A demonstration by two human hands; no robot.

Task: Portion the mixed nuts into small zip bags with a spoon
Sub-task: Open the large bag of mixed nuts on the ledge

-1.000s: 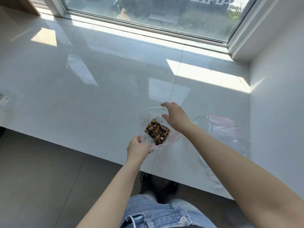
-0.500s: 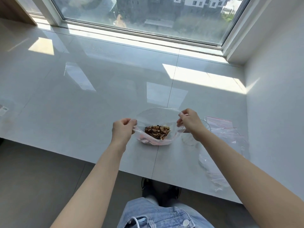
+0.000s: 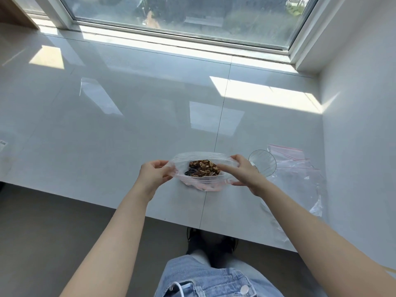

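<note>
L hand point(image 3: 153, 175) & R hand point(image 3: 243, 171) each pinch an end of the zip bag point(image 3: 201, 168), mouth spread. Mixed nuts point(image 3: 203, 168) inside, btwn both hands. Clear cup point(image 3: 262, 162) just beyond R hand.

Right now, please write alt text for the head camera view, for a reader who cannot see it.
Two bare hands, left hand and right hand, hold open a clear plastic zip bag of brown mixed nuts above a glossy white counter; a clear glass and spare zip bags lie right.
</note>
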